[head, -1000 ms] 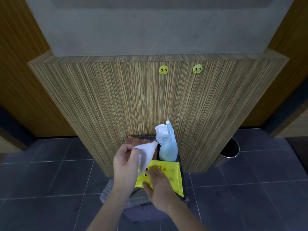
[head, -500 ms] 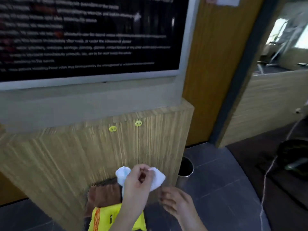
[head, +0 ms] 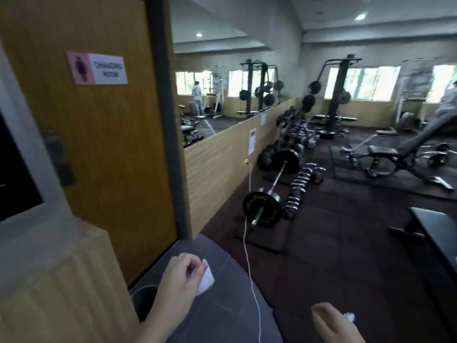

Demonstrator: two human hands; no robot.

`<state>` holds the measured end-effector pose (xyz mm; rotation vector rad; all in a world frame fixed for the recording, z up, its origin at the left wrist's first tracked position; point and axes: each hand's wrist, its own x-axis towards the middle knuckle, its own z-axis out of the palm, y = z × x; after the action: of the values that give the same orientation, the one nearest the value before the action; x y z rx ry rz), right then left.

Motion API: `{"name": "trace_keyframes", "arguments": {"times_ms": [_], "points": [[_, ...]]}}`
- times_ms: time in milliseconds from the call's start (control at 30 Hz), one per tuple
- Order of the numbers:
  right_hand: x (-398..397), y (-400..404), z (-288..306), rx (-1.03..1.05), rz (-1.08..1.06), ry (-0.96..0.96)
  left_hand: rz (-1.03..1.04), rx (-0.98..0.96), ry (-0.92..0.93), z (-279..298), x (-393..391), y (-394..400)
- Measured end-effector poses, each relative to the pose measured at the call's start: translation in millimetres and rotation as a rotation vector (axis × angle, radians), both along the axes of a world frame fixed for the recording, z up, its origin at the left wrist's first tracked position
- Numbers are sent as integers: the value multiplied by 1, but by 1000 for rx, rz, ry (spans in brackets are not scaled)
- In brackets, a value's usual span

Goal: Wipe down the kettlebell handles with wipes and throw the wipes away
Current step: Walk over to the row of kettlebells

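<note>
the left hand (head: 181, 276) pinches a white wipe (head: 205, 280) between thumb and fingers, near the wooden door (head: 99, 144); the right hand (head: 331, 323) holds a small white scrap, its grip unclear. the kettlebells (head: 317, 174) look to sit well beyond that door, past the barbell (head: 274, 186). a foot could snag the white cable (head: 249, 276) trailing from the door side. the door's sign (head: 97, 68) reads "changing room".

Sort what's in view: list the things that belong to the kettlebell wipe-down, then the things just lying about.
For the job:
- wipe, held in the left hand
- small white piece at the right hand
- row of kettlebells on the floor
- bin by the wooden counter

Just lying about:
- loaded barbell
- white cable
- weight bench
- changing room sign
</note>
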<state>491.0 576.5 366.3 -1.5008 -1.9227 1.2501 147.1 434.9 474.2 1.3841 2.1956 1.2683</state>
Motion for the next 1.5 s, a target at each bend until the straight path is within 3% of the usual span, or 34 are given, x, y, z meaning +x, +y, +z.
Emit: {"name": "trace_keyframes", "arguments": {"times_ms": [100, 267, 467, 667, 833, 1067, 1300, 1500], "points": [[49, 0, 42, 139, -280, -12, -113, -15, 16, 19, 32, 43], [105, 9, 51, 195, -342, -109, -213, 72, 0, 27, 74, 105], [121, 41, 49, 293, -443, -254, -247, 77, -231, 19, 96, 171], [91, 93, 51, 442, -458, -543, -482, -54, -172, 1, 72, 251], [51, 140, 62, 511, -527, -613, -672, -34, -128, 9, 49, 319], [28, 182, 75, 499, -578, -651, -593, 4, -308, 12, 37, 376], [-3, 250, 85, 570, -488, -673, -584, 41, -193, 2, 25, 432], [-53, 355, 100, 625, -397, -606, -566, 82, -137, 3, 29, 518]]}}
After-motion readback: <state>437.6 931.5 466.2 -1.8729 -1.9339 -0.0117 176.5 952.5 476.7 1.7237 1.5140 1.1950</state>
